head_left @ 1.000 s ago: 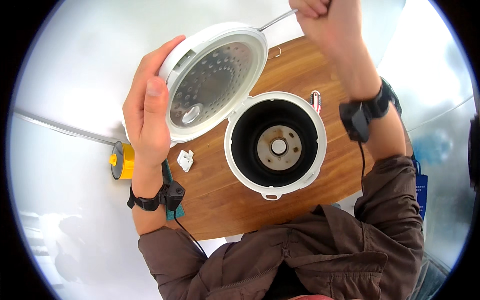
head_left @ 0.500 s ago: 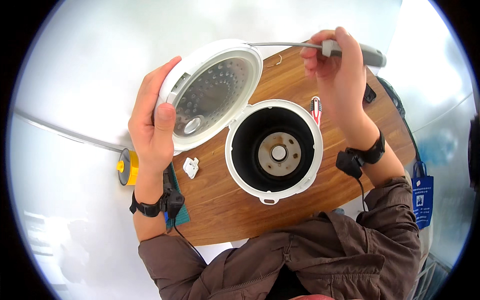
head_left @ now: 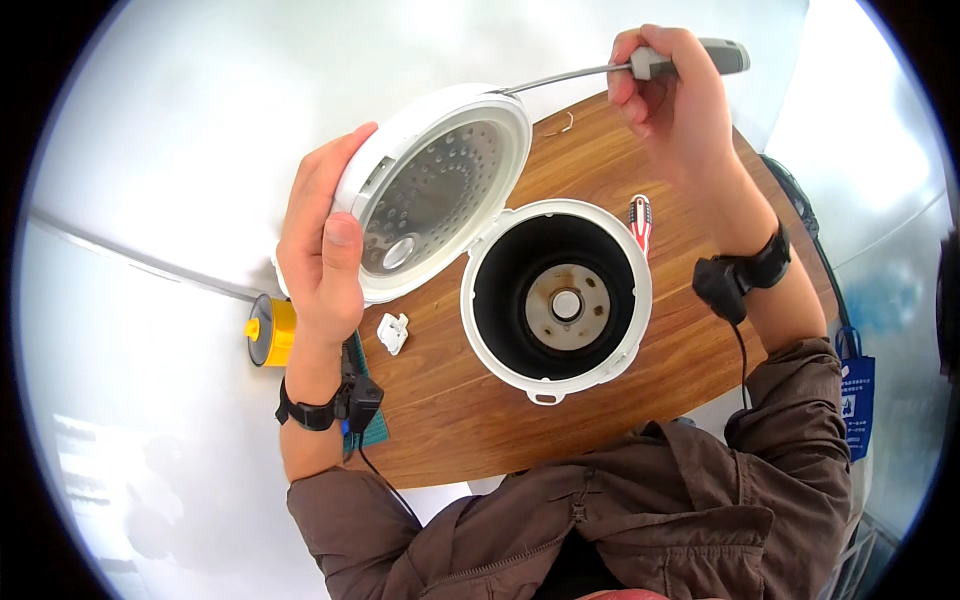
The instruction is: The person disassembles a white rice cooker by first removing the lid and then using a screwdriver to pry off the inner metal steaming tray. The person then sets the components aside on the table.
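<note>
A white rice cooker (head_left: 640,290) stands on the wooden table with its lid (head_left: 520,150) swung up to the left. Inside its dark cavity a round heating plate (head_left: 590,310) with brown stains shows. My left hand (head_left: 325,225) grips the lid's left edge, thumb on the inner side, fingers behind. In my right hand (head_left: 675,95) is a screwdriver with a grey handle (head_left: 725,57). Its long shaft slants down to the lid's far rim, where the tip touches the edge; the exact spot of contact is too small to make out.
On the wooden table (head_left: 450,430) lie a small white plastic part (head_left: 393,333), a red-and-black handled tool (head_left: 641,222) and a thin bent piece (head_left: 565,124). A yellow container (head_left: 278,330) and a green mat (head_left: 372,425) are at left. A blue bag (head_left: 857,400) hangs at right.
My right hand has risen, tilting the screwdriver more steeply while its tip stays at the lid's rim. The whole view has shifted slightly, and the lid stays held by my left hand.
</note>
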